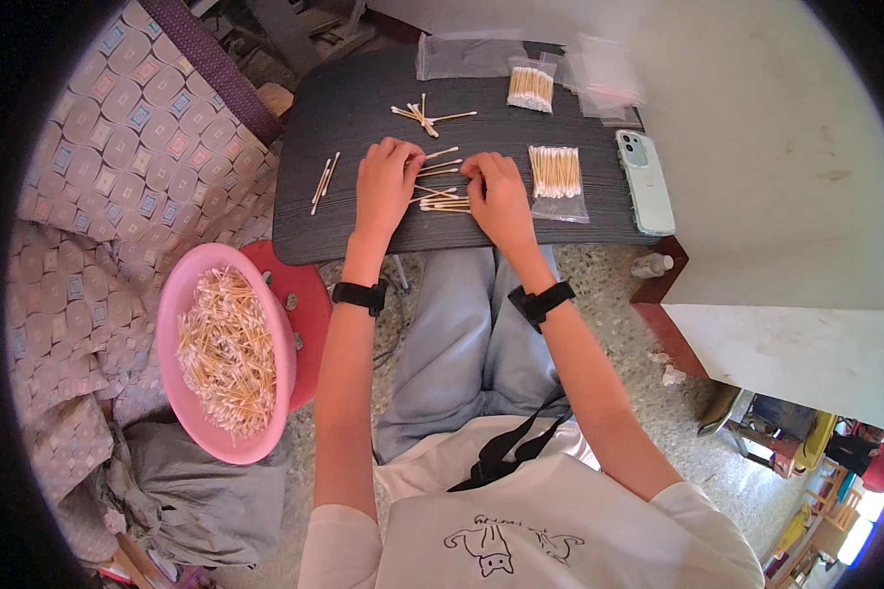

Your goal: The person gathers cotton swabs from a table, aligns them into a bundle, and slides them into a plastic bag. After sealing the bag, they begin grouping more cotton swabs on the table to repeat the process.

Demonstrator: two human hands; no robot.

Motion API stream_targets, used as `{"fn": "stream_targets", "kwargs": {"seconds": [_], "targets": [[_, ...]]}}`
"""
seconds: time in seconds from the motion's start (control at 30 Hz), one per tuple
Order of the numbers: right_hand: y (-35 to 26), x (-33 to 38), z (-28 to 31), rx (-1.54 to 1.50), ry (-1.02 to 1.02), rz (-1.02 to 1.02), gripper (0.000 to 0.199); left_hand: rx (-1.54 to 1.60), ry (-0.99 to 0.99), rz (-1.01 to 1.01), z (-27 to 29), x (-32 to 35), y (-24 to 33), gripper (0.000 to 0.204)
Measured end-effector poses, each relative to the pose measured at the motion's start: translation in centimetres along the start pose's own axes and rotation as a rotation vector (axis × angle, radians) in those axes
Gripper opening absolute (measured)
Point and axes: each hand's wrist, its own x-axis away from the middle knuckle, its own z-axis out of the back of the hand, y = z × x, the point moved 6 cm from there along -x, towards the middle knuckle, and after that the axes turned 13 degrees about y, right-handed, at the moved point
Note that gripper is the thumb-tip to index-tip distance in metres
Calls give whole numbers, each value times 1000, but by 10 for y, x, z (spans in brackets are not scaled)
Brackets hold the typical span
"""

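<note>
Several cotton swabs (440, 192) lie loosely, roughly side by side, on the dark table between my two hands. My left hand (385, 188) is closed at their left, its fingertips on the end of a swab. From the right, my right hand (501, 201) comes in with curled fingers pressed together near the swab tips; whatever they pinch is hidden. Beyond my hands is a small crossed pile of swabs (426, 118). A few more swabs (324, 183) lie left of my left hand. Beside my right hand rests a clear bag filled with swabs (555, 173).
Another filled swab bag (530, 88) and empty clear bags (471, 56) lie along the table's far edge. A phone (644, 184) sits at the right edge. At lower left, a pink basin (169, 344) heaped with swabs is by a red stool (309, 314).
</note>
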Motion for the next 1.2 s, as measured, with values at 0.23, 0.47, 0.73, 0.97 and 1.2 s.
{"fn": "stream_targets", "kwargs": {"seconds": [0.23,0.47,0.73,0.97,1.2], "targets": [[1,0,2,-7,12,15,16,103,67,83,-12,2,-14,10],[2,-1,2,14,-15,4,14,192,86,188,-14,2,-29,9],[5,-1,3,21,-13,-4,17,30,83,33,-9,6,-10,22],[2,0,0,29,0,18,24,268,-108,-35,-11,15,-1,25],[2,-1,3,9,8,27,21,441,-165,90,-7,21,5,18]]}}
